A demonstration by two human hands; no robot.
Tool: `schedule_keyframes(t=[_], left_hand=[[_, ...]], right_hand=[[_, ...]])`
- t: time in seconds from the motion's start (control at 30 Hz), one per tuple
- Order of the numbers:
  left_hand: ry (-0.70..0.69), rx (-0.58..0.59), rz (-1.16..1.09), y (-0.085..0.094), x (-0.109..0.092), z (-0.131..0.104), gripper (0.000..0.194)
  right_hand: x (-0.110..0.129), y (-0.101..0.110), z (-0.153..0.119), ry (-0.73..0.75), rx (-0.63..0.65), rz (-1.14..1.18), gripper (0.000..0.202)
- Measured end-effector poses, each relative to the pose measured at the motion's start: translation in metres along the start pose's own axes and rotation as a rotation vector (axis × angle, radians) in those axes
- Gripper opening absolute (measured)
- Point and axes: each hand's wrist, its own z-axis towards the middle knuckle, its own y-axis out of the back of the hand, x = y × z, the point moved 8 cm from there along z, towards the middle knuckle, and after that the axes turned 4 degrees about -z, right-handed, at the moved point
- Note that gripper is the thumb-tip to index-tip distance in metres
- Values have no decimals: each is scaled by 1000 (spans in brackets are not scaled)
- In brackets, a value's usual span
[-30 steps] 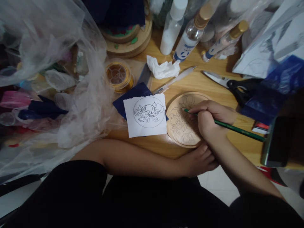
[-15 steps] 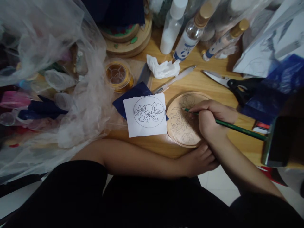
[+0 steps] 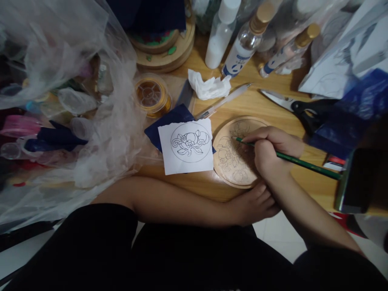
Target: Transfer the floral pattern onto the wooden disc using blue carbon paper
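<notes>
A green pencil (image 3: 306, 163) is held in my right hand (image 3: 269, 147), its tip on a round wooden disc (image 3: 233, 161) that bears a pencilled flower pattern. My left hand (image 3: 257, 206) lies at the disc's lower edge, below my right wrist, fingers together; whether it grips anything is hidden. Just left of the disc, white paper (image 3: 186, 165) with a printed flower drawing in a circle rests over dark blue sheets (image 3: 154, 131).
Behind the paper are a spool of golden wire (image 3: 151, 95), crumpled tissue (image 3: 209, 85), a pen (image 3: 224, 101) and bottles (image 3: 241, 46). Black-handled scissors (image 3: 306, 111) and a phone (image 3: 356, 180) lie at right. Clear plastic bags (image 3: 112, 121) fill the left.
The whole view has shifted very slightly. Both hands keep nearly the same places, and the pencil tip is still on the disc.
</notes>
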Motion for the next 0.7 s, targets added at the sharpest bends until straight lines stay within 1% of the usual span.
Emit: schedule_keyframes(t=[0.13, 0.33, 0.53, 0.7], left_hand=[[-6, 17, -6, -2, 0, 1, 41], [-20, 37, 3, -1, -1, 0, 43], [-17, 12, -26, 2, 1, 0, 44], [-24, 16, -14, 0, 0, 1, 43]], right_hand=[[1, 2, 0, 22, -4, -20, 27], [2, -1, 1, 36, 24, -16, 25], [7, 2, 0, 70, 15, -36, 25], [3, 3, -1, 61, 29, -50, 27]])
